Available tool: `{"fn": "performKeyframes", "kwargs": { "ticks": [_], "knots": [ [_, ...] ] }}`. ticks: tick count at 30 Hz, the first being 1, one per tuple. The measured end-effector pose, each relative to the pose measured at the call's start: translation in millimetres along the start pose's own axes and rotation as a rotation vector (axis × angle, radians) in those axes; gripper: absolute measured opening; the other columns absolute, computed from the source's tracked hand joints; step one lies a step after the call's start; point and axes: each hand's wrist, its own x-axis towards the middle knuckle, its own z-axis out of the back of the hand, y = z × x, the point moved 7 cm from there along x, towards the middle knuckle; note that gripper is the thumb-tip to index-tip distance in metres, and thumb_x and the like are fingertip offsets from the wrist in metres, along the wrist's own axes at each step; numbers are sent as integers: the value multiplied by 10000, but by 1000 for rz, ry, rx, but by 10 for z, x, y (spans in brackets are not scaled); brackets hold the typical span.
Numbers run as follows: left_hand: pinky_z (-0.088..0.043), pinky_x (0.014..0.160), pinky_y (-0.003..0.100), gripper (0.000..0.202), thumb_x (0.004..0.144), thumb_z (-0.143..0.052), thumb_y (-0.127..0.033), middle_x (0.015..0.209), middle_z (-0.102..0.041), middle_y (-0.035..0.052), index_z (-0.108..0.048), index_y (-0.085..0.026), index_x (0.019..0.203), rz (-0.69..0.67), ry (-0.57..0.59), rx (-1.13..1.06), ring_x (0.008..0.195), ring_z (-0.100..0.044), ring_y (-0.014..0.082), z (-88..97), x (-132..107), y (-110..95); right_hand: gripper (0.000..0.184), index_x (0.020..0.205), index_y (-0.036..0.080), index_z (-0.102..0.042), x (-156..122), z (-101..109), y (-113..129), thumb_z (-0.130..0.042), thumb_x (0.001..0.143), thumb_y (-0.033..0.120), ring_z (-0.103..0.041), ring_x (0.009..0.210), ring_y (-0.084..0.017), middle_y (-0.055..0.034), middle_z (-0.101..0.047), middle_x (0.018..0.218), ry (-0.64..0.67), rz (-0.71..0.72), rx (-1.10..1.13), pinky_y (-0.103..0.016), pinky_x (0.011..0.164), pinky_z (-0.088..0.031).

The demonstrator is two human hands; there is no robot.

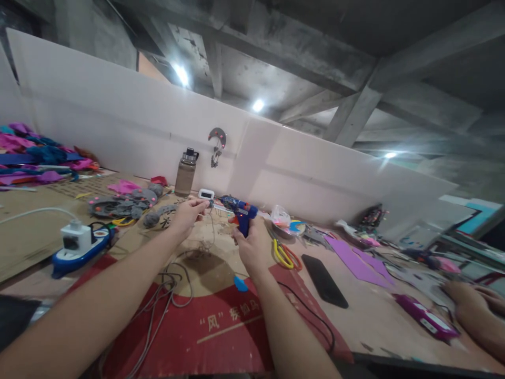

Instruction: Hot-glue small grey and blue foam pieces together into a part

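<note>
My right hand (252, 245) is closed around the grip of a blue hot glue gun (245, 211), its nozzle pointing left. With its fingertips pinched together, my left hand (188, 218) holds a small grey piece (211, 203) close to the nozzle. From that piece a thin grey cord (213, 227) hangs toward the board; what exactly the piece is, I cannot make out. Below both hands lies a red and tan cardboard sheet (232, 345) with loops of grey cord (171, 288) and a blue scrap (240, 283) on it.
Yellow-and-orange-handled scissors (284, 255) and a black phone (324, 280) lie right of my right hand. A bottle (185, 173) stands by the white partition (118, 105). At left is a blue power strip (82, 252). Another person's hand (473, 310) is near a purple box (426, 317).
</note>
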Motion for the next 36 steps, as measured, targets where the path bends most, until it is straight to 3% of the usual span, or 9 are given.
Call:
{"fn": "performKeyframes", "kwargs": {
  "ticks": [7,14,20,23,26,30,33,36],
  "knots": [
    [-283,409,158,251,593,-714,-345,538,-513,-18,-647,-122,686,-31,-27,-17,453,-410,47,-28,-50,-88,356,1130,208,-475,-7,-5,78,-481,786,298,-574,918,-204,-73,-612,1030,7,89,-113,-347,861,-420],
    [-320,424,150,255,591,-716,-357,642,-571,-1,-647,-143,712,6,-18,-44,524,-467,58,-97,-107,-82,321,1108,211,-481,-26,-3,129,-464,796,284,-567,936,-192,-65,-609,1036,12,122,-127,-324,870,-414],
    [-399,455,153,267,619,-698,-370,789,-599,22,-603,-167,764,90,-2,-102,711,-596,115,-138,-139,22,322,1111,195,-470,-38,23,173,-469,796,267,-568,884,-176,-54,-612,1000,-10,153,-104,-305,834,-421],
    [-396,426,166,280,620,-698,-365,795,-598,22,-569,-163,765,104,42,-149,652,-622,126,-190,-155,37,332,1112,195,-470,-37,44,171,-484,793,285,-561,884,-180,-50,-606,992,-34,164,-119,-309,821,-422],
    [-287,358,140,282,621,-698,-360,713,-573,3,-570,-148,755,81,46,-135,508,-571,79,-195,-150,32,326,1113,203,-465,-32,40,160,-483,796,276,-563,883,-177,-41,-605,984,-22,168,-99,-310,823,-421],
    [-163,331,156,279,622,-695,-370,513,-464,-53,-599,-128,723,24,-7,-84,345,-358,16,-123,-95,44,306,1098,205,-468,-27,52,158,-474,797,259,-566,879,-176,-38,-608,979,-26,167,-79,-312,828,-418],
    [-107,338,175,295,589,-718,-362,461,-415,-72,-609,-118,712,22,-40,-109,328,-242,6,-69,-50,82,292,1082,204,-480,-25,46,163,-474,797,264,-562,870,-183,-41,-605,967,-15,168,-103,-321,822,-418],
    [-101,351,177,310,544,-746,-341,482,-436,-66,-607,-116,705,50,-51,-166,349,-248,7,-50,-32,113,266,1060,209,-488,-28,35,154,-469,800,262,-561,853,-180,-34,-601,948,-3,160,-115,-322,813,-418]
  ]
}}
